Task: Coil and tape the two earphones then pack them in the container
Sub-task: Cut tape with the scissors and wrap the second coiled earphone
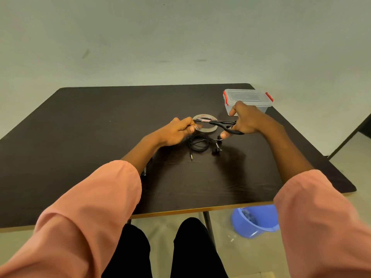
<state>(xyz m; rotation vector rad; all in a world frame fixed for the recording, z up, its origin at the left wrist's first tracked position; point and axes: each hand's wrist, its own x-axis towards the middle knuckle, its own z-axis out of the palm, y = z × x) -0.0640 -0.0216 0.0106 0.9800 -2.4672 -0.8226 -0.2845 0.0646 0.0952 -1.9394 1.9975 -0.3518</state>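
Note:
A roll of clear tape (208, 129) lies flat near the middle of the dark table (100, 121). My left hand (176, 131) pinches a strip of tape pulled off the roll. My right hand (244, 121) grips black scissors (222, 124), whose blades point left across the strip above the roll. A loosely coiled black earphone (198, 144) lies just in front of the roll, its plug and earbuds sticking out. Part of a second black earphone (145, 171) shows beside my left forearm, mostly hidden. The clear container (249, 97) with red clips stands lidded at the back right.
A blue plastic basin (253, 221) sits on the floor under the table's right front corner. A table leg (207, 221) stands beside my knees. A dark piece of furniture shows at the right edge.

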